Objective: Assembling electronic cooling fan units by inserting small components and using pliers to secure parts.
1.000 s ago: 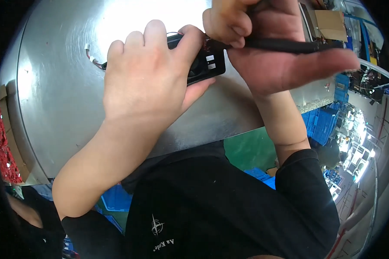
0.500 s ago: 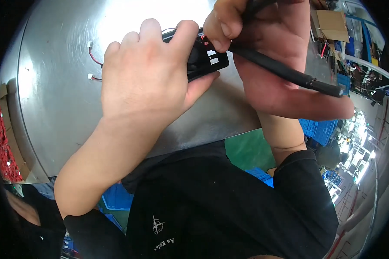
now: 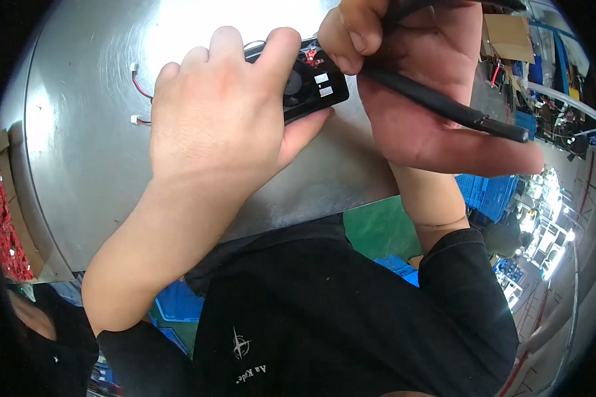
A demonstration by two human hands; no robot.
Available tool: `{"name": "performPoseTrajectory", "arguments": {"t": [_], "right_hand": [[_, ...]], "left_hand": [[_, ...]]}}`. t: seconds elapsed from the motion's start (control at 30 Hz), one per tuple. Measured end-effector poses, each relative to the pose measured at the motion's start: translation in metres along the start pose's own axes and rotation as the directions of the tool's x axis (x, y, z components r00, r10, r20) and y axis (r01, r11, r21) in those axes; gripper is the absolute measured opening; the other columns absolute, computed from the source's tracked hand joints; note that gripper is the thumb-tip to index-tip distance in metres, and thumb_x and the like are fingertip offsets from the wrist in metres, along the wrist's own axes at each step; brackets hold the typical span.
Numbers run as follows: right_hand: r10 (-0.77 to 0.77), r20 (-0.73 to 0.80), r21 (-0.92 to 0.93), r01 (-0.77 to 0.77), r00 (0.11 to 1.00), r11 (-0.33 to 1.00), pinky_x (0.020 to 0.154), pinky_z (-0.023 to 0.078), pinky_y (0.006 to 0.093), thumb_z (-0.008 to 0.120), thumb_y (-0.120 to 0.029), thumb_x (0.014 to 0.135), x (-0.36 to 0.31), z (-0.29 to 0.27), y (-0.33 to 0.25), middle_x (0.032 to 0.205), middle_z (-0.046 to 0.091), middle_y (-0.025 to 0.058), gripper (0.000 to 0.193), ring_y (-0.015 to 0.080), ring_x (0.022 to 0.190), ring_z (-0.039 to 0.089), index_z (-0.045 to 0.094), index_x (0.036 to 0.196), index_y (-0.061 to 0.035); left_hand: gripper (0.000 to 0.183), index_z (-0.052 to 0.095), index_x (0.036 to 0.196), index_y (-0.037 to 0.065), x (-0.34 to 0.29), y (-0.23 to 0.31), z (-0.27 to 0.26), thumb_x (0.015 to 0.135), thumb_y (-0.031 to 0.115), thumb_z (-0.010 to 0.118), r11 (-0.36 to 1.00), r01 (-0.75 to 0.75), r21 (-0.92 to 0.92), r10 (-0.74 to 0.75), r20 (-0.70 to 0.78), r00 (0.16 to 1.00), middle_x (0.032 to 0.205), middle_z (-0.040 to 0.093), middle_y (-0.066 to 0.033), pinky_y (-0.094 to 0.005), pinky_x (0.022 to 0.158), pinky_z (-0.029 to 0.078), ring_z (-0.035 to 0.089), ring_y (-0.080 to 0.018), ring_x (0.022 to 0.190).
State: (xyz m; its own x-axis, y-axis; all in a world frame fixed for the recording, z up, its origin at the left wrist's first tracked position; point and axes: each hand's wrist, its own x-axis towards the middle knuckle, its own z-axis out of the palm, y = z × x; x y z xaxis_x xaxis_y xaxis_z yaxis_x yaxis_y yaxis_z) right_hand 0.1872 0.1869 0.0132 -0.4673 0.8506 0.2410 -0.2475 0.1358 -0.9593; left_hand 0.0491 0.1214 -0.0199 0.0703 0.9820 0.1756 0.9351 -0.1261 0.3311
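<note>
My left hand (image 3: 222,109) is closed around a black rectangular housing (image 3: 336,87), pressing it on the metal table. On the housing show a round black part (image 3: 301,85), a red piece (image 3: 313,57) near the top and two white squares (image 3: 322,85). Two thin red-and-black leads with white connectors (image 3: 137,120) stick out left of this hand. My right hand (image 3: 424,86), palm partly turned up, is closed on a tool with two long black handles (image 3: 437,100). Its working end is hidden behind the fingers, close to the housing's right edge.
The shiny metal table (image 3: 86,172) has a raised rim on the left. Beyond it stands a cardboard box (image 3: 16,225) with red pieces. Blue crates (image 3: 490,195) sit below the table at right. Another person's arm (image 3: 36,317) shows at lower left.
My right hand has shifted slightly right, away from the housing, and the tool's second handle now shows at the top right. The housing and left hand moved a little left, uncovering more red.
</note>
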Motion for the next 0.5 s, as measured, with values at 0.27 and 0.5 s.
{"name": "performPoseTrajectory", "arguments": {"t": [0.27, 0.5], "right_hand": [[0.067, 0.086, 0.104, -0.075, 0.994, 0.992, 0.067, 0.043, 0.0331, 0.059, -0.057, 0.095, 0.007, -0.013, -0.002, 0.087, 0.052, 0.0105, 0.057, 0.0186, 0.074, 0.053, 0.051, 0.117, -0.0046], [-0.110, 0.286, 0.230, 0.043, 0.952, 0.972, 0.067, 0.044, 0.0321, 0.055, -0.037, 0.103, 0.026, -0.039, 0.011, 0.084, 0.053, 0.0099, 0.033, 0.0192, 0.074, 0.056, 0.052, 0.116, -0.0063]], "left_hand": [[0.055, 0.059, 0.116, 0.015, -0.001, -0.002, 0.001, 0.076, 0.046, 0.082, 1.000, -0.010, -0.024, 0.010, -0.011, 1.000, 0.090, 0.057, -0.0123, -0.0487, 0.067, 0.052, 0.065, -0.0366, 0.078], [0.056, 0.060, 0.117, 0.016, 0.001, 0.005, -0.002, 0.075, 0.046, 0.083, 0.999, 0.000, -0.036, 0.000, 0.011, 1.000, 0.090, 0.057, -0.0124, -0.0487, 0.069, 0.051, 0.064, -0.0360, 0.079]]}}
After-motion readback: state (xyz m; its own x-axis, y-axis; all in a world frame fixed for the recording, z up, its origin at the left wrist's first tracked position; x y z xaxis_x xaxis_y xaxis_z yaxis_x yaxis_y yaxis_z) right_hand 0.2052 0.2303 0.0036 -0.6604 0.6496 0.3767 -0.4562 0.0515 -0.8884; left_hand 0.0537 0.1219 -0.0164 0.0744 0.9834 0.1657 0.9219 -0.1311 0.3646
